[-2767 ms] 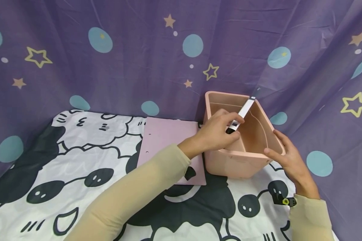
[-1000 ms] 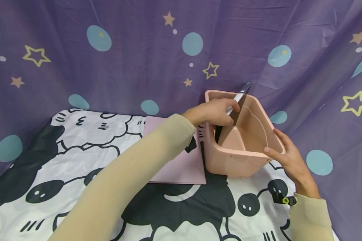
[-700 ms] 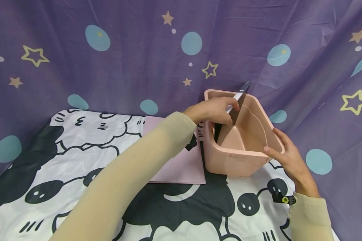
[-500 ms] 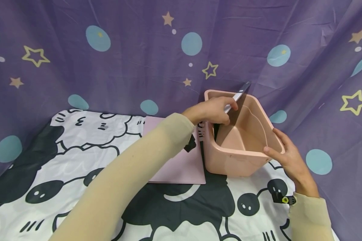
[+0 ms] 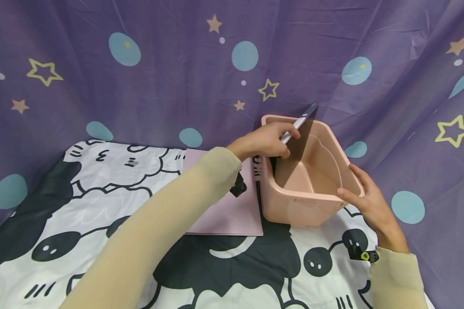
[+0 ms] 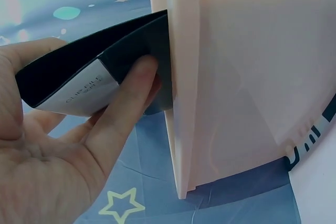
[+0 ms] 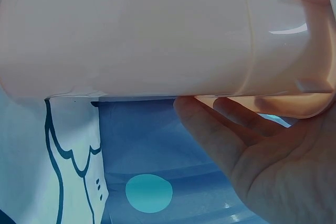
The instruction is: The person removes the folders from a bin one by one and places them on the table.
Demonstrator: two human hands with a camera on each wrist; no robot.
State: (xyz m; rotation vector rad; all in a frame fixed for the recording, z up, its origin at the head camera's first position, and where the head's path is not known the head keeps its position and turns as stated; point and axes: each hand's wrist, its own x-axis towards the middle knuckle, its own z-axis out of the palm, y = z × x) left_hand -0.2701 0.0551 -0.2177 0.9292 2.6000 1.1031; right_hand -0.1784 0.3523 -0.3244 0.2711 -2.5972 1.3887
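Observation:
A black clip file (image 5: 307, 112) with a white label (image 6: 79, 92) on its spine stands in the pink plastic bin (image 5: 294, 210), its far end sticking out above the back rim. My left hand (image 5: 264, 139) grips this file across the spine, over the bin's left rim; the left wrist view has its fingers (image 6: 123, 103) on both sides of the spine. At the bin's front right corner, my right hand (image 5: 377, 212) holds the rim, thumb over the top edge and fingers along the outer wall. The file's lower part is partly hidden by my left hand and the bin wall.
A flat pink folder (image 5: 232, 221) lies left of the bin, partly under my left forearm. The surface has a black and white cartoon cloth (image 5: 96, 201). Behind the bin hangs a purple curtain (image 5: 170, 77) with stars and dots.
My left hand has carried the clip file from mid-bin to the bin's left side, where it leans over the back rim. In the last half second both shifted slightly left. My right hand stays put.

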